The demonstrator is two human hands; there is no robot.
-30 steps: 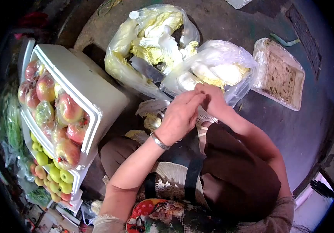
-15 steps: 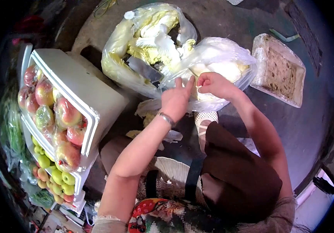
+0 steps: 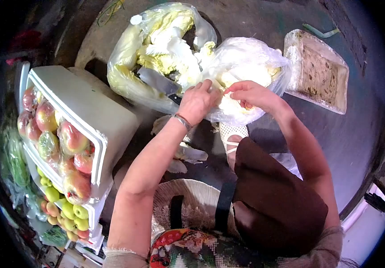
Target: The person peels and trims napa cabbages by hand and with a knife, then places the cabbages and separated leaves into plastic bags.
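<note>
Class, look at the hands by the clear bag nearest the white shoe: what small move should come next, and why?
Probably the right hand should ease slightly away from the left hand, spreading the near side of the clear bag. Both hands are there, close together, and the plastic looks loose around the pale cabbage; whether either pinches a fold is hard to tell.

Left hand (image 3: 198,102): curled, palm turned down, held ahead and left of right knee (image 3: 277,198). Right hand (image 3: 255,96): curled, held ahead.
</note>
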